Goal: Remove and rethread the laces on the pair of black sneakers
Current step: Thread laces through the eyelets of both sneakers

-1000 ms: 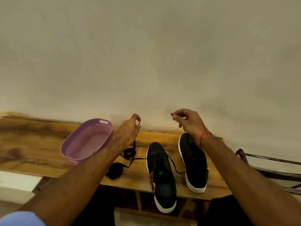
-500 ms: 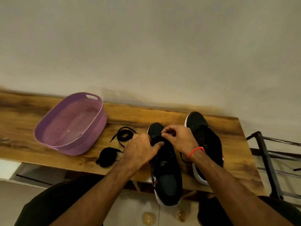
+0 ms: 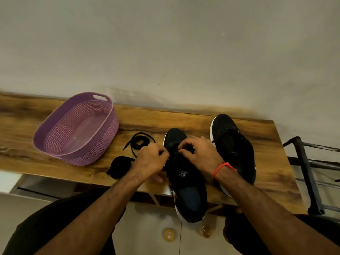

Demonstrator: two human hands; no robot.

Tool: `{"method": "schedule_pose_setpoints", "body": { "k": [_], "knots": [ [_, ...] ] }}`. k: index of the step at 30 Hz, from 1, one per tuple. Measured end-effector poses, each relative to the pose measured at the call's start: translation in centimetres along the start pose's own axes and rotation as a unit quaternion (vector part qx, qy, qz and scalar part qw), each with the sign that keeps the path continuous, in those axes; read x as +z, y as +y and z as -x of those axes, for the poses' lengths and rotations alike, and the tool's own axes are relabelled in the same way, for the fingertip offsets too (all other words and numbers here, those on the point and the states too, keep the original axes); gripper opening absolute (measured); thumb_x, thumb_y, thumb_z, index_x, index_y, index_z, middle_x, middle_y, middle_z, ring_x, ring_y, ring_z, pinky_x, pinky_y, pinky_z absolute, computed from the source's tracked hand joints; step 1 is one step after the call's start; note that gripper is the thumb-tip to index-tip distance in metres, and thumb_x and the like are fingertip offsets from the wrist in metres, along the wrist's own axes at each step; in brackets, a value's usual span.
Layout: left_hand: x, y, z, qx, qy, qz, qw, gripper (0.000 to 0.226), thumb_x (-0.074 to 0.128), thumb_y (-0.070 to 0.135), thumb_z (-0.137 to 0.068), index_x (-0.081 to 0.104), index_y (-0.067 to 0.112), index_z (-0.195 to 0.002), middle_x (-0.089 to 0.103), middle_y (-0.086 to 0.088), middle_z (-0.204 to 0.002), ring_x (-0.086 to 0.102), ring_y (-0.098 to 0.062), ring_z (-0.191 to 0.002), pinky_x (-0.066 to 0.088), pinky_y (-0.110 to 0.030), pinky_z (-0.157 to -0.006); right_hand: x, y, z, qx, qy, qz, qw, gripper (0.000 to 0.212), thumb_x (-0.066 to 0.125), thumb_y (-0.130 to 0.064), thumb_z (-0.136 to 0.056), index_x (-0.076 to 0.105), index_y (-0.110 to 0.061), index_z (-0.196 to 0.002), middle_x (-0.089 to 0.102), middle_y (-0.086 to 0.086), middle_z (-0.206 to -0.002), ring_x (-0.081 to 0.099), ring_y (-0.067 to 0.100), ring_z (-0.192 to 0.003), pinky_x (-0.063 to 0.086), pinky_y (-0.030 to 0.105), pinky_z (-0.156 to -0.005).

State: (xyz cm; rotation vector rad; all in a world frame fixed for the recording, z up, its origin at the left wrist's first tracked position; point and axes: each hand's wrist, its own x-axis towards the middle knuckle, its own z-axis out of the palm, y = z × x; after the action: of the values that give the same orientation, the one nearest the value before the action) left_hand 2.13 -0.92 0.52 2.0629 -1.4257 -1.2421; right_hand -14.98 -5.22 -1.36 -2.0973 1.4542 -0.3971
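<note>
Now both hands, left hand (image 3: 150,159) and right hand (image 3: 200,153), pinch lace ends over the near sneaker (image 3: 185,173). Spare lace (image 3: 140,142) lies at ten o'clock. Best to draw both ends evenly.

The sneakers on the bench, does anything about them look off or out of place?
The near sneaker sticks out past the front edge of the wooden bench, its heel unsupported, while both hands work over its eyelets. The far sneaker has bare eyelets. A loose lace lies coiled beside the empty purple basket, not in it.

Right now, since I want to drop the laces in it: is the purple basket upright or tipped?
Tipped. The purple basket leans on the wooden table, its far rim raised and its opening facing the camera; nothing shows inside.
</note>
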Motion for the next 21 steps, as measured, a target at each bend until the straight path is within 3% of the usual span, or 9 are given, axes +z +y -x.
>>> {"method": "schedule_pose_setpoints", "body": {
  "k": [3, 6, 12, 15, 21],
  "knots": [
    [-0.7, -0.4, 0.1, -0.043, -0.048, 0.125, 0.99, 0.019, 0.054, 0.022, -0.104, 0.071, 0.015, -0.109, 0.067, -0.01, -0.111, 0.076, -0.026, -0.078, 0.06, -0.033, -0.048, 0.3, -0.4, 0.0, -0.002, -0.016, 0.034, 0.999, 0.013, 0.064, -0.037, -0.093, 0.07, -0.035, -0.105, 0.068, -0.012, -0.11, 0.046, 0.017, -0.117, 0.039, 0.043, -0.101],
    [-1.0, -0.6, 0.1, -0.054, -0.064, 0.164, 0.983, 0.016, 0.057, 0.021, -0.103, 0.073, 0.016, -0.103, 0.069, -0.009, -0.108, 0.077, -0.023, -0.08, 0.06, -0.033, -0.048, 0.4, -1.0, 0.2, -0.001, -0.032, 0.063, 0.998, 0.017, 0.061, -0.041, -0.095, 0.067, -0.038, -0.11, 0.065, -0.015, -0.116, 0.038, 0.016, -0.123, 0.032, 0.04, -0.102],
    [-0.8, -0.5, 0.1, -0.037, -0.063, 0.169, 0.983, 0.016, 0.056, 0.02, -0.103, 0.072, 0.018, -0.105, 0.072, -0.006, -0.104, 0.076, -0.018, -0.078, 0.059, -0.03, -0.048, 0.2, -1.2, 0.5, 0.007, -0.026, 0.067, 0.997, 0.017, 0.06, -0.042, -0.095, 0.067, -0.038, -0.11, 0.057, -0.018, -0.108, 0.034, 0.015, -0.125, 0.029, 0.04, -0.105],
    [-0.6, -0.4, 0.0, -0.019, -0.063, 0.153, 0.986, 0.018, 0.055, 0.022, -0.103, 0.072, 0.018, -0.107, 0.069, -0.007, -0.11, 0.073, -0.021, -0.091, 0.056, -0.028, -0.047, 0.3, -1.0, 0.4, 0.007, -0.023, 0.066, 0.998, 0.016, 0.061, -0.042, -0.094, 0.067, -0.038, -0.108, 0.052, -0.019, -0.102, 0.036, 0.014, -0.125, 0.029, 0.041, -0.106],
    [-0.5, -0.3, 0.1, -0.001, -0.072, 0.123, 0.99, 0.021, 0.052, 0.027, -0.105, 0.071, 0.02, -0.114, 0.067, -0.001, -0.113, 0.072, -0.015, -0.089, 0.061, -0.034, -0.051, 0.2, -1.0, 0.3, -0.007, -0.009, 0.075, 0.997, 0.014, 0.062, -0.04, -0.093, 0.062, -0.036, -0.107, 0.048, -0.018, -0.101, 0.037, 0.013, -0.126, 0.025, 0.04, -0.109]
  ]
}}
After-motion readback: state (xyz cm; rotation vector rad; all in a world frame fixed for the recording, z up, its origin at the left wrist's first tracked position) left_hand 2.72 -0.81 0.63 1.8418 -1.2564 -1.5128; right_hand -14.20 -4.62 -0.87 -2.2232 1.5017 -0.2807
